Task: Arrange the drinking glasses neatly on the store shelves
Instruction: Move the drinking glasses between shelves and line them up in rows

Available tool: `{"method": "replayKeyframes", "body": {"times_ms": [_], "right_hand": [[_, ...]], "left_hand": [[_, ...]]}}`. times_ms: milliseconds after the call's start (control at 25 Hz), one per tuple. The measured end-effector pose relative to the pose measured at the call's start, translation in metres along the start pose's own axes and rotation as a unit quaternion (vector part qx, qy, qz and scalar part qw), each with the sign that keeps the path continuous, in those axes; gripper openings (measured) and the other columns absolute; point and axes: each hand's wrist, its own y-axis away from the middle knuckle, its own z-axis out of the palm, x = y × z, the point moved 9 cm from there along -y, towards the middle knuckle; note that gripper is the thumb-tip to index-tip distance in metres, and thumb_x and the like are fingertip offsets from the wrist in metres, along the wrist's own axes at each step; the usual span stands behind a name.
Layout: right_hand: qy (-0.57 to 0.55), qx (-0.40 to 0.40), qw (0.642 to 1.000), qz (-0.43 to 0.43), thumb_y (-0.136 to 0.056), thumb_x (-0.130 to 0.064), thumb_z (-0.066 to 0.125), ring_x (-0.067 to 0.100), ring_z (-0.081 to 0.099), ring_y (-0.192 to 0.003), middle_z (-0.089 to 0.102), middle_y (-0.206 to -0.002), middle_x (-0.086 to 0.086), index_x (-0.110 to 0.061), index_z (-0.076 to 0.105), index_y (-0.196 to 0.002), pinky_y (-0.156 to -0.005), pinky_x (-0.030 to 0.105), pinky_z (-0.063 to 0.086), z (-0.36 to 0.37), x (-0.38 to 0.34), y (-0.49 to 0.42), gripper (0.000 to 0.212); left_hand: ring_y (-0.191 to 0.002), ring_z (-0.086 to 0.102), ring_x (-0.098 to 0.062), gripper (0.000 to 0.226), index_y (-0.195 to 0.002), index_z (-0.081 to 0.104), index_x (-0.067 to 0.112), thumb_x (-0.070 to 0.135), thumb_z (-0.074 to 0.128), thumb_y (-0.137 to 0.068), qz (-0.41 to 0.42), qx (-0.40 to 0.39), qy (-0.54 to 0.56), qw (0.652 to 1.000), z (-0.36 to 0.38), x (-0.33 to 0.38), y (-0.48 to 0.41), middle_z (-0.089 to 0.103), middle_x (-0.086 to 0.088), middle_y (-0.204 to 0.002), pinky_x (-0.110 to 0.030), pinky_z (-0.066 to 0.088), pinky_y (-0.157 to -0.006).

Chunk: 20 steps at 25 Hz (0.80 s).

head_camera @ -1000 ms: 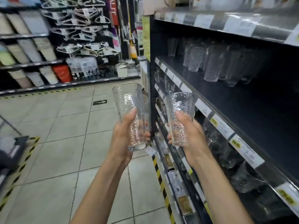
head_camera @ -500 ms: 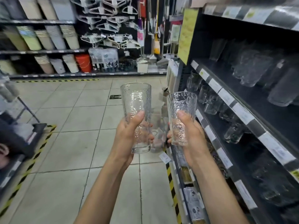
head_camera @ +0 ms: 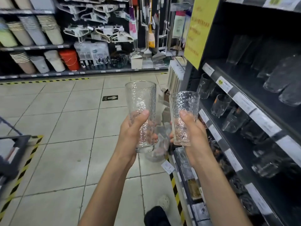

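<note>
Two raised forearms, left hand gripping tall glass, right hand gripping shorter glass, fingers curled round

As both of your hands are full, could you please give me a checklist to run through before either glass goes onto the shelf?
1. Grip of the left hand on the taller glass: ok.
2. Grip of the right hand on the shorter glass: ok.
3. The two held glasses are apart, not knocking: ok.
4. Bare space at the front of the upper shelf: ok.
5. Rims free of chips: cannot tell.
6. The shelf glasses match the held pattern: cannot tell, blurred.
</note>
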Motion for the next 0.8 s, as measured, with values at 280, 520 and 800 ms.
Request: {"method": "replayKeyframes", "body": {"times_ms": [280, 520, 800], "right_hand": [[-0.038, 0.037, 0.998, -0.032, -0.077, -0.049, 0.074, 0.025, 0.068, -0.073, 0.074, -0.103, 0.008, -0.017, 0.064, -0.120, -0.065, 0.037, 0.055, -0.015, -0.033, -0.166, 0.055], [-0.043, 0.140, 0.988, -0.051, -0.071, -0.058, 0.077, 0.031, 0.067, -0.093, 0.072, -0.110, 0.006, -0.020, 0.066, -0.117, -0.080, 0.045, 0.054, -0.069, -0.077, -0.262, 0.061], [-0.052, 0.306, 0.943, -0.120, -0.066, -0.059, 0.078, 0.026, 0.071, -0.091, 0.073, -0.111, 0.001, -0.027, 0.060, -0.123, -0.074, 0.040, 0.058, -0.154, -0.122, -0.273, 0.068]], "left_hand": [[-0.061, 0.064, -0.026, 0.029, -0.098, 0.068, 0.014, 0.039, 0.067, -0.083, -0.005, -0.036, -0.036, 0.999, 0.034, -0.005, -0.175, 0.069, -0.011, -0.081, -0.031, 0.052, -0.053], [-0.092, 0.065, -0.045, 0.059, -0.115, 0.067, 0.013, 0.057, 0.074, -0.075, -0.024, -0.087, -0.058, 0.994, 0.092, -0.021, -0.306, 0.072, -0.012, -0.100, -0.059, 0.051, -0.090], [-0.064, 0.065, -0.032, 0.085, -0.117, 0.057, -0.007, 0.059, 0.077, -0.068, -0.077, -0.264, -0.048, 0.960, 0.212, -0.065, -0.382, 0.069, -0.022, -0.085, -0.040, 0.055, -0.059]]}}
